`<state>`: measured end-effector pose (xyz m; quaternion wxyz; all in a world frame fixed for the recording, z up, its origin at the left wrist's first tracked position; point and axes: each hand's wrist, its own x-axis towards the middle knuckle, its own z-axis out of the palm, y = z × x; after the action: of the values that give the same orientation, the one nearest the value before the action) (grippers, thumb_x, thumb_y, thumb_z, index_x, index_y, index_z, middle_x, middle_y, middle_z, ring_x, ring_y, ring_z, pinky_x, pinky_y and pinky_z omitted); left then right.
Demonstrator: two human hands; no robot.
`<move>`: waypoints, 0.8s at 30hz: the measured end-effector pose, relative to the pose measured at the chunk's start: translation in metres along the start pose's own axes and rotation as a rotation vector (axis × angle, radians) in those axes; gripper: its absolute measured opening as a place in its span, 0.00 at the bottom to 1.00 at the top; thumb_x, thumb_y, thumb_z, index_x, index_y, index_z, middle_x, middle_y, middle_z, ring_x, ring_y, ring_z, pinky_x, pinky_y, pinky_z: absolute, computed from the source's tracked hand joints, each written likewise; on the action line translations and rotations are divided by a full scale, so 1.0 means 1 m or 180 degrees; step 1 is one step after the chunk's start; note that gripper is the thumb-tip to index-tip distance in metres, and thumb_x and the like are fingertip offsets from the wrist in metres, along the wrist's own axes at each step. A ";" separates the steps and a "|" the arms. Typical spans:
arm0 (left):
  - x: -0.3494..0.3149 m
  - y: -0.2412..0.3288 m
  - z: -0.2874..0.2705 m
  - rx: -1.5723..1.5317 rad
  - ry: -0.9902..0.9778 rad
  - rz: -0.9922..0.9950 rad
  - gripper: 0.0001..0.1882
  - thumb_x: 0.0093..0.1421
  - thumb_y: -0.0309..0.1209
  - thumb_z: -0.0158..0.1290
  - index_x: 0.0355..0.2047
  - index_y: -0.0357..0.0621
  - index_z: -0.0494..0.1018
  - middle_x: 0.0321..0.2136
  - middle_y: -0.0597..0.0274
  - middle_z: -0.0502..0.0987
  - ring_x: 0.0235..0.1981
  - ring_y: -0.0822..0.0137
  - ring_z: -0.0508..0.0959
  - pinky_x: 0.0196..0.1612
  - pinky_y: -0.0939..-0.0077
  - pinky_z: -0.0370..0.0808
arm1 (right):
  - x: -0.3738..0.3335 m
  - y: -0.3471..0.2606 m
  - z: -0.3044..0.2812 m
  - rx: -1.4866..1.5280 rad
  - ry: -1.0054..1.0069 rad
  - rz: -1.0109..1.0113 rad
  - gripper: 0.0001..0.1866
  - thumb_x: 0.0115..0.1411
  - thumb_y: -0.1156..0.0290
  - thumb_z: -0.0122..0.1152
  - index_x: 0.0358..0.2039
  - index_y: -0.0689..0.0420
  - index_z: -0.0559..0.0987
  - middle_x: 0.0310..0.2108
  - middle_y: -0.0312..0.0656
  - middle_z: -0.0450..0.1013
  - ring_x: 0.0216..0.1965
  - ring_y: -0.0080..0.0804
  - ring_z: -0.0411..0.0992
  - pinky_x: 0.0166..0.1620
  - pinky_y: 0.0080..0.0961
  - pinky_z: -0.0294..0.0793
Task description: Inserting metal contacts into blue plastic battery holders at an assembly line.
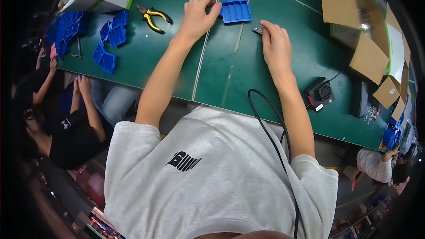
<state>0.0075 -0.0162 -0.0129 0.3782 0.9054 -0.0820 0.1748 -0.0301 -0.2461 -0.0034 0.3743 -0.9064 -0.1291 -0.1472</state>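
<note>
A: Hand pose?
B: Left hand (198, 15) is out ahead, palm down, forearm angled in from lower left. Index finger and thumb parted by a narrow gap, tips at the tray. Right hand (276, 46) sits a bit nearer the body, back of hand up, fingers bent, thumb side facing left.

A: Holding anything?
B: Right: yes, narrow pinch on a small silvery metal piece (257, 30), mostly hidden by the fingers. Left: fingertips at the tray's left end; can't tell if they grip or only touch.

A: Tray where?
B: Blue plastic rectangular tray with parallel slots (236, 11), open side up, just right of the left fingertips. Right hand is lower right of it, near but apart. The metal piece is on the tray side of that hand.

A: Edges, room?
B: Green tabletop (212, 71) is bare between the forearms, back to the front edge. Both forearms cross that edge. Left of the left wrist: pliers with yellow-and-black handles (151, 24), near; then loose blue slotted plastic pieces (117, 31). Right side: black boxy device with a round grille (321, 93), right of the right forearm; open brown cardboard box (367, 57) well beyond. Thin black cable (284, 159) loops over the front edge, just left of the right forearm.
</note>
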 end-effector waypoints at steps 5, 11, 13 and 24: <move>-0.004 0.002 0.006 0.0549 -0.0089 0.0073 0.09 0.55 0.37 0.55 0.33 0.48 0.77 0.31 0.67 0.76 0.37 0.66 0.72 0.50 0.70 0.59 | 0.001 -0.004 -0.007 0.0090 -0.0122 0.0322 0.10 0.56 0.73 0.59 0.39 0.56 0.80 0.28 0.42 0.75 0.29 0.33 0.73 0.35 0.27 0.73; 0.000 0.013 -0.011 0.0046 -0.0392 -0.0663 0.10 0.53 0.35 0.58 0.31 0.42 0.75 0.26 0.66 0.76 0.30 0.72 0.73 0.39 0.76 0.67 | 0.002 0.007 -0.004 0.0434 -0.0097 0.0293 0.10 0.59 0.72 0.57 0.41 0.60 0.79 0.35 0.43 0.78 0.30 0.28 0.76 0.31 0.21 0.74; -0.003 0.001 -0.009 -0.1035 -0.0096 -0.0893 0.10 0.54 0.31 0.58 0.31 0.37 0.73 0.22 0.64 0.77 0.22 0.78 0.73 0.25 0.83 0.70 | 0.003 -0.001 -0.009 0.0932 0.0026 0.0537 0.11 0.61 0.72 0.55 0.43 0.62 0.77 0.35 0.43 0.78 0.31 0.28 0.76 0.31 0.20 0.74; 0.011 0.080 0.027 -0.2491 -0.1120 -0.0962 0.12 0.61 0.35 0.55 0.39 0.39 0.71 0.26 0.67 0.75 0.29 0.78 0.73 0.34 0.84 0.68 | 0.017 0.004 -0.032 0.4607 -0.0403 0.1440 0.25 0.67 0.56 0.43 0.55 0.63 0.63 0.52 0.53 0.68 0.52 0.41 0.69 0.56 0.39 0.69</move>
<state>0.0020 -0.0919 0.0256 0.6935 0.7120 -0.0719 -0.0830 -0.0179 -0.2696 0.0214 0.8884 -0.4458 -0.0257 0.1068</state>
